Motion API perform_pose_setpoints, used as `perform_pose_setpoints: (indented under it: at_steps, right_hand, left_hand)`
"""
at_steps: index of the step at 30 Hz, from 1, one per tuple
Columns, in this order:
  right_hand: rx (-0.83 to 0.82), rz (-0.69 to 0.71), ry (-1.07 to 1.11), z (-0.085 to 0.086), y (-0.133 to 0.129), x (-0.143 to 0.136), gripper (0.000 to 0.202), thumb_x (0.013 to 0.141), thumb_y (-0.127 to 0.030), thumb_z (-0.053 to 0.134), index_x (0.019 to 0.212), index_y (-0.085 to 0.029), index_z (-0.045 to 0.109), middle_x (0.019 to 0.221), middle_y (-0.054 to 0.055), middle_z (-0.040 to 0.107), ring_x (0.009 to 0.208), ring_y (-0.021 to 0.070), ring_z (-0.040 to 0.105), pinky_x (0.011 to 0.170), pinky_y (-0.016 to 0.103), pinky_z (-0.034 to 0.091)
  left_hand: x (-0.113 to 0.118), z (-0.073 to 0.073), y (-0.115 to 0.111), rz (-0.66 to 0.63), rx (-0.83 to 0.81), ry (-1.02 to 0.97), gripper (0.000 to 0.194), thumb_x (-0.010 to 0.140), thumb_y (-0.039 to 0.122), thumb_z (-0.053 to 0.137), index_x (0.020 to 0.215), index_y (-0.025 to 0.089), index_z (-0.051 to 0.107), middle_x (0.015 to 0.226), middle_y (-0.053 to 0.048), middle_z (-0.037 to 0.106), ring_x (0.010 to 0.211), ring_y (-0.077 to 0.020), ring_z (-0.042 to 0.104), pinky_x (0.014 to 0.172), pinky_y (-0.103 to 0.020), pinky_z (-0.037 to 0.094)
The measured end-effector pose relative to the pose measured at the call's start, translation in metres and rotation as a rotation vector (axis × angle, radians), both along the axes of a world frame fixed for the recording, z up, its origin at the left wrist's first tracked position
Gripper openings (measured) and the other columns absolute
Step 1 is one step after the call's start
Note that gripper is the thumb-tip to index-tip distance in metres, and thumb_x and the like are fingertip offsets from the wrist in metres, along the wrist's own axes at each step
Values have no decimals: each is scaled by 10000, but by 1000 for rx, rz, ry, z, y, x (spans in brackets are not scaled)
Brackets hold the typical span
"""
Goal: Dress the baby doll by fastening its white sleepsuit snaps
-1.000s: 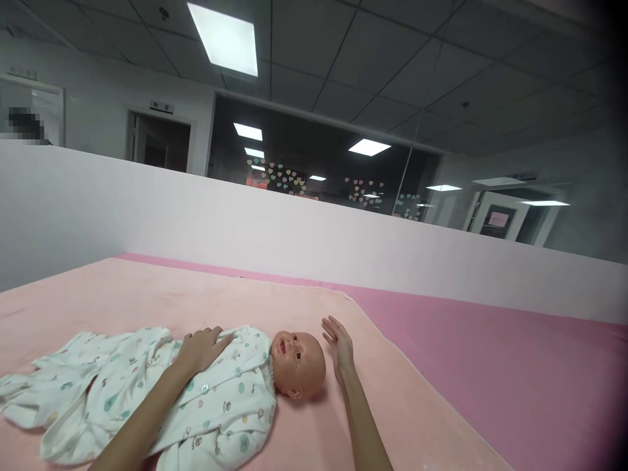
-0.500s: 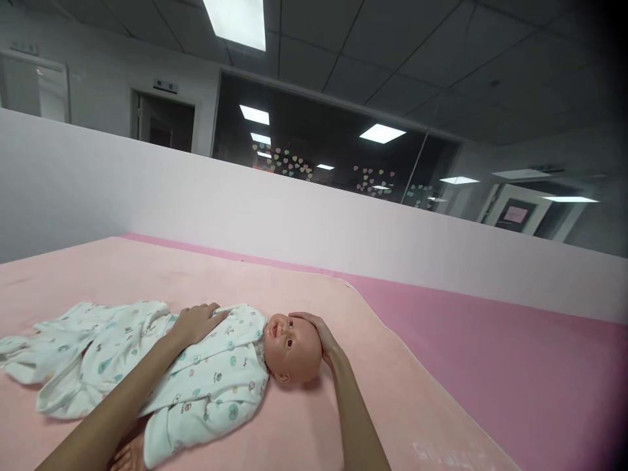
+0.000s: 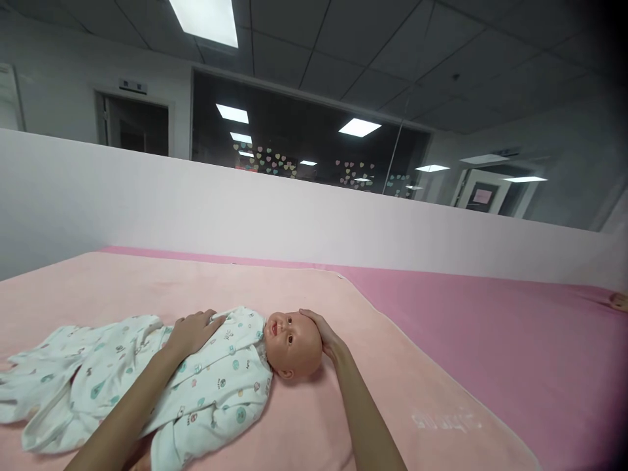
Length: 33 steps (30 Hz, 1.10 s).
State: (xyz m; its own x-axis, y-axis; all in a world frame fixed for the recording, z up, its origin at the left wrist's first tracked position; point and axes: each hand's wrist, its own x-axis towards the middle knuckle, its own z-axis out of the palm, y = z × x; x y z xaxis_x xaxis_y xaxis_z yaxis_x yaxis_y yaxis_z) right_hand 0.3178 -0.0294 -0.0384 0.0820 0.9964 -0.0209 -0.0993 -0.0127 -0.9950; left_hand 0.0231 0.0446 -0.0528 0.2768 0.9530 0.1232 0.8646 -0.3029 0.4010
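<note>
One left hand [image 3: 192, 331] lies palm down on the torso of a baby doll [image 3: 293, 350], fingers extended and slightly apart. The right hand [image 3: 324, 335] is loosely cupped against the crown of the doll's smooth, rounded, bald head; the spacing of its partly hidden fingers cannot be told. Doll located face up, crosswise, on a soft peach blanket [image 3: 432, 392] with thin pale edging and whitish lettering, illegible. Its garment [image 3: 220, 383] is white cloth, creased, printed with small coloured motifs. Beyond the blanket: a smooth pink surface [image 3: 490, 333], then a flat, matte white partition [image 3: 294, 222]. Farther back, reflective glass [image 3: 314, 131] with small heart-shaped decorations [image 3: 269, 161], under a panelled ceiling [image 3: 373, 46].
</note>
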Motion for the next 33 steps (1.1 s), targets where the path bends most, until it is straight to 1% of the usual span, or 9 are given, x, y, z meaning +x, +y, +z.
perform_pose_setpoints:
  at_steps: [3,8,12,14,16,18,24,29,33]
  right_hand:
    - [-40,109,67,1,1,-1,363,693,-442,574,881,-146,670,913,73,682,893,220,620,850,333,455]
    - [105,-129,42,1,4,0,489,642,-370,670,1106,-240,587,1157,25,596,1117,209,515,945,344,393]
    - [48,9,39,-2,6,3,426,680,-475,607,937,-140,667,994,93,663,971,244,596,909,371,422]
    - [76,-52,50,-5,11,6,420,671,-494,607,850,-122,681,930,106,677,931,251,609,911,378,421]
    - [145,-198,72,-9,18,10,383,644,-475,637,851,-156,678,976,80,671,1004,235,582,950,351,394]
    - [172,-254,96,-11,22,13,375,638,-479,636,871,-188,672,1029,55,658,1077,214,543,979,323,369]
    - [115,-25,16,-7,11,7,421,665,-495,609,818,-113,698,893,112,684,917,266,613,882,385,431]
    - [248,-213,-29,-3,13,9,386,631,-476,642,842,-157,699,1006,76,665,1032,243,561,953,350,375]
    - [253,-194,-40,-3,14,11,400,652,-473,625,921,-183,682,1041,52,656,1058,225,550,977,352,355]
  left_hand:
    - [0,-1,1,-2,-6,2,608,771,625,207,1091,237,548,1105,-100,623,1025,-281,549,867,-423,382]
    - [0,-2,2,-4,-6,-9,615,770,627,206,1093,232,550,1093,-106,625,1001,-282,556,864,-424,380]
    - [0,-3,3,-10,-8,-16,608,773,625,215,1090,228,552,1094,-112,624,1017,-291,549,873,-432,368]
    - [0,-4,3,-13,-3,-18,600,775,621,220,1084,228,552,1094,-110,624,1022,-292,547,880,-432,362]
    - [0,-4,3,-11,-2,-16,596,779,616,217,1084,227,550,1093,-106,624,1021,-290,547,884,-433,358]
    - [0,-4,3,-9,-2,-11,597,782,613,212,1092,228,547,1092,-104,623,1025,-289,545,888,-435,355]
    - [1,-4,3,-1,9,-19,597,778,613,221,1093,230,553,1097,-104,626,1026,-287,545,888,-433,354]
    - [0,-4,3,-10,9,-21,602,779,619,216,1082,226,557,1091,-106,631,1012,-290,554,871,-421,367]
    - [1,-2,2,-4,6,-20,601,776,618,225,1089,227,556,1091,-106,632,1020,-293,550,873,-428,365]
